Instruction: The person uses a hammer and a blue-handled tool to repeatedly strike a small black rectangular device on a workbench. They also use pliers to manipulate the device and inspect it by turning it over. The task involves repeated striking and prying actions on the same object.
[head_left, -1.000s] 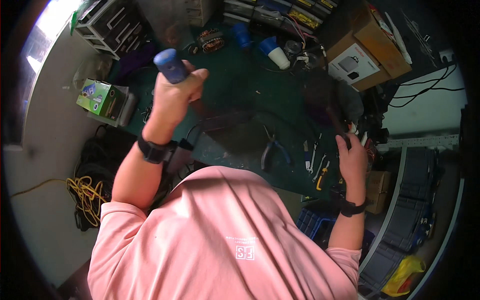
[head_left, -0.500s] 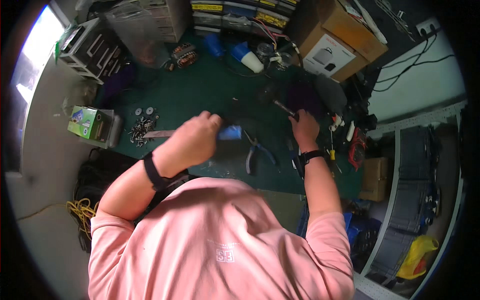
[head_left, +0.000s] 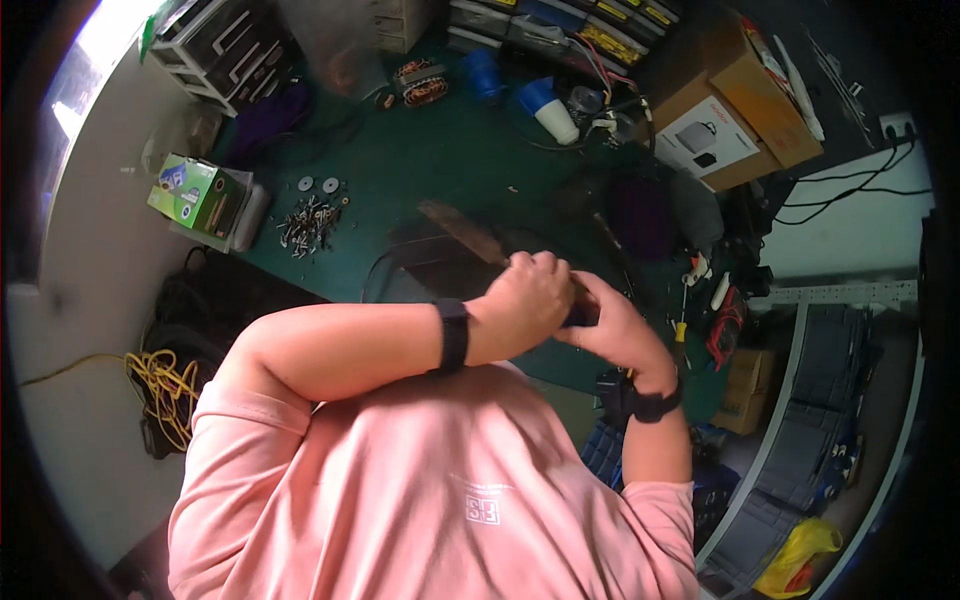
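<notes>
since half a second ago your left hand (head_left: 528,296) has swung in from the middle of the bench to meet your right hand (head_left: 612,330) near the bench's front edge, and the right has come down from the cluttered right side.

your left hand is clenched around a dark, short handle-shaped tool (head_left: 580,314), of which only a stub shows between the fists; your right hand cups its other end, fingers curled, though you cannot tell from here how firmly it grips. the tool sits just above the green bench mat (head_left: 440,160), beside the long brown flat wooden strip (head_left: 462,228) lying slantwise.

keep both wrists close and the twist or pull in line with the tool, elbows tucked, so nothing slips toward the screwdrivers (head_left: 684,318) at the right edge. the loose pile of screws and washers (head_left: 312,214) lies well apart, by the left edge.
</notes>
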